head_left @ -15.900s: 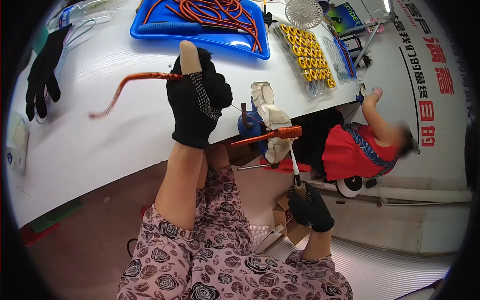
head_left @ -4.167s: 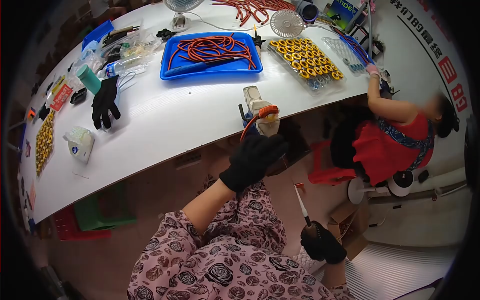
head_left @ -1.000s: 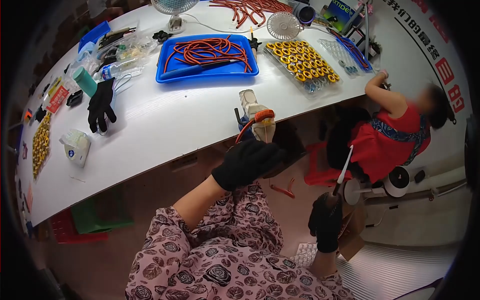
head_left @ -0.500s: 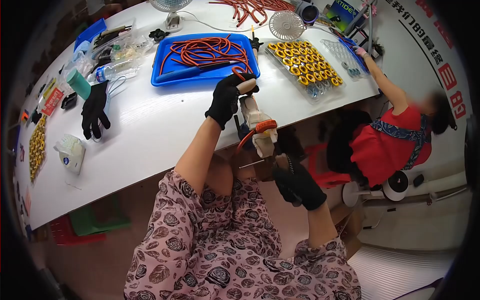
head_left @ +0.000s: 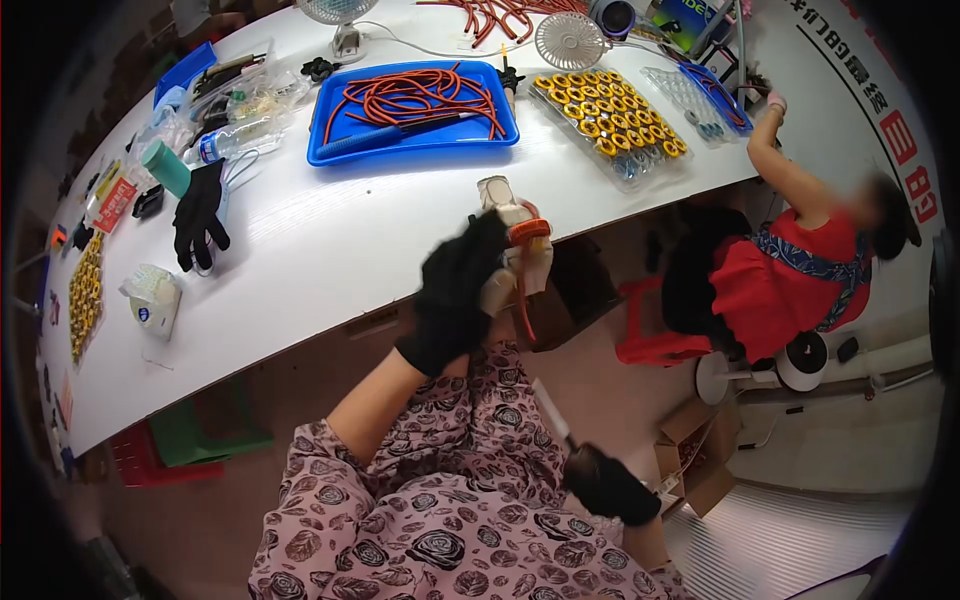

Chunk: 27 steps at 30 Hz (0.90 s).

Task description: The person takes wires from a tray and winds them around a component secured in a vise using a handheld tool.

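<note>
My left hand [head_left: 462, 285], in a black glove with a bare fingertip showing, is slightly blurred. Its fingers curl at the side of a white wrapped fixture [head_left: 497, 192] at the table edge; what they hold is hidden. Around the fixture sits an orange ring [head_left: 528, 232], and a red-brown cord [head_left: 524, 305] hangs down from there. Lower right, over my lap, my right hand [head_left: 612, 487], also black-gloved, is closed round the dark handle of a knife [head_left: 550, 412]. The knife's pale blade points up and left, apart from the fixture.
A blue tray [head_left: 415, 150] on the white table [head_left: 300, 235] holds red-brown cords and a blue-handled tool. Yellow rings fill a clear plastic tray [head_left: 610, 125]. A black glove [head_left: 202, 215] and tissue pack [head_left: 153, 302] lie left. A person in red [head_left: 775, 290] sits at right.
My left hand has come down from the tray's edge to the fixture's side. My right hand has drawn down and right, away from the fixture, with the knife. The cord now hangs lower.
</note>
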Motion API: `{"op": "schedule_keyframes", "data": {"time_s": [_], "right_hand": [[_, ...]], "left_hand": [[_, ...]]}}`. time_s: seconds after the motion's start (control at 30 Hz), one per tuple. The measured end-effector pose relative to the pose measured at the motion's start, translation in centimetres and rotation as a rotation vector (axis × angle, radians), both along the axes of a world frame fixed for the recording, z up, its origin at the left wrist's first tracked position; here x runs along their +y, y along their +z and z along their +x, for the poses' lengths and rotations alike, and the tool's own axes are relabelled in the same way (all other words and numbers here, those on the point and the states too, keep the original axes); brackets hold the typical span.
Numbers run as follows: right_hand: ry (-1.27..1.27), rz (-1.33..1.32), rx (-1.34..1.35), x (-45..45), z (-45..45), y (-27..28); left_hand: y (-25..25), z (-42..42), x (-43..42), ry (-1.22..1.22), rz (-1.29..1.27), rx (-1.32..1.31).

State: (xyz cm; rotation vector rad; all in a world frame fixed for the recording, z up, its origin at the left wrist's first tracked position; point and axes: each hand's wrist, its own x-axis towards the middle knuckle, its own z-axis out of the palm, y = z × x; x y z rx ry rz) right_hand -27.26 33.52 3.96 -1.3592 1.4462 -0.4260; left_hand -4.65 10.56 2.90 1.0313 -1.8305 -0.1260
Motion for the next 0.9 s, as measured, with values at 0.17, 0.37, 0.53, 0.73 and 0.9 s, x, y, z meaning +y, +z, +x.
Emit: {"op": "schedule_keyframes", "data": {"time_s": [0.17,0.37,0.53,0.73,0.9], "right_hand": [[-0.100,-0.023,-0.085,6.8,-3.1,-2.5],[-0.664,0.120,-0.253,-2.4,1.4,1.1],[-0.429,-0.050,-0.205,-6.6,3.4,-0.3],[-0.427,0.120,-0.198,-4.9,2.0,-0.4],[-0.241,-0.133,0.104,-3.4,2.4,-1.8]], "left_hand": [[-0.3,-1.9,1.9,-0.284,-0.206,-0.350],[-1.1,-2.6,3.5,-0.160,-0.134,-0.166],[-2.2,-2.7,3.7,0.027,-0.107,-0.278],[-3.2,-2.1,3.8,-0.018,-0.052,-0.212],[0.8,-0.9,7.6,-0.203,0.342,-0.211]]}}
